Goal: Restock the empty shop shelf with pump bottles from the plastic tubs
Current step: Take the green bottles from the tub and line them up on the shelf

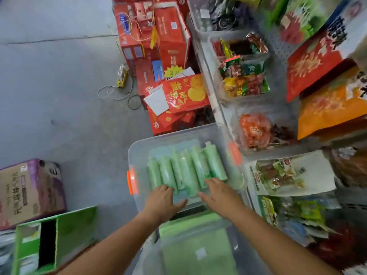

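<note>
A clear plastic tub (137, 149) with orange latches stands on the floor ahead of me. Several pale green pump bottles (190, 167) lie side by side in it, caps pointing away from me. My left hand (162, 201) reaches into the tub with its fingers spread, fingertips at the near ends of the left bottles. My right hand (220, 193) also reaches in, fingers straight, touching the near ends of the right bottles. Neither hand grips a bottle. A second clear tub (156, 251) with green contents sits right below me, under my forearms.
Shelves (210, 92) on the right hold clear bins of snack packs and large bags. Red cartons (170, 36) are stacked behind the tub. A brown and purple carton (29, 191) and an open green box (65, 233) stand at the left. A cable (115, 92) lies on the grey floor.
</note>
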